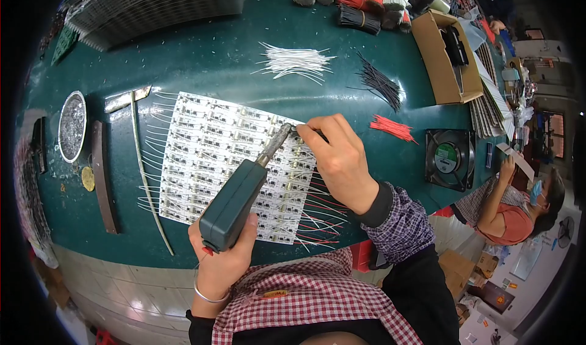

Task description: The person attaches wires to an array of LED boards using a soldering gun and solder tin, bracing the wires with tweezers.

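Note:
My left hand is wrapped round the handle of a dark green soldering gun. The gun's metal tip reaches up to the top right corner of a white circuit board panel, which carries rows of small parts. Right by that tip, the fingers of my right hand are pinched together at the panel's edge. What they hold is too small and hidden to make out. White wires stick out from the panel's left side. Red, white and black wires come out at its lower right, partly under my right wrist.
Loose white wires, black wires and red wires lie beyond the panel. An oval dish and a brown strip are at left; a cardboard box and a fan at right. Another person sits far right.

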Motion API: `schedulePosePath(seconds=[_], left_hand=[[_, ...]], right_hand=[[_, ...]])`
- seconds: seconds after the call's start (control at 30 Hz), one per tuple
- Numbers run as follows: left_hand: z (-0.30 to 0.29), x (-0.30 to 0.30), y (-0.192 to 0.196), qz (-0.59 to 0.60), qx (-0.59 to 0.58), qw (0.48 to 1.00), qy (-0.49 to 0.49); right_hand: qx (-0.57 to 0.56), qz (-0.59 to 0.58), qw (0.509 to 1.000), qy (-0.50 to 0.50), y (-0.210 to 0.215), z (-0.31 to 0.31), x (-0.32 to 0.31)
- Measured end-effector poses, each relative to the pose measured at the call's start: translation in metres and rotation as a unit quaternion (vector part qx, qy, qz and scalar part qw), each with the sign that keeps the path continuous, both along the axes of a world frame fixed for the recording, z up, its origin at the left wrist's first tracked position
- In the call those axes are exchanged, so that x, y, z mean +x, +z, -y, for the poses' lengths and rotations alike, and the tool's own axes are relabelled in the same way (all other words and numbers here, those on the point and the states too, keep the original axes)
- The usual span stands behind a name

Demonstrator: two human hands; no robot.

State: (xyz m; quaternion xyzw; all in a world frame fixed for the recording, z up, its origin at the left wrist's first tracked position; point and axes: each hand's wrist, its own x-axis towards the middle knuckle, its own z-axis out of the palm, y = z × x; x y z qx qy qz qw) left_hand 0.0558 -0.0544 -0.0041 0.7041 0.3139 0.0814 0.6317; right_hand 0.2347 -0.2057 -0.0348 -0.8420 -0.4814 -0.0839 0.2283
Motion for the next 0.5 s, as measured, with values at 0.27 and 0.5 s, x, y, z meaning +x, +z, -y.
schedulePosePath(seconds=[0.27,0.5], left_hand=[[-0.003,-0.020,-0.019,0.028,0.018,0.999,-0.011],[-0.002,-0.023,-0.022,0.035,0.009,0.999,-0.003]], right_hand=[[-0.004,-0.004,1.000,-0.006,0.001,-0.001,-0.001],[0.014,-0.003,1.000,-0.003,-0.003,-0.001,-0.001]])
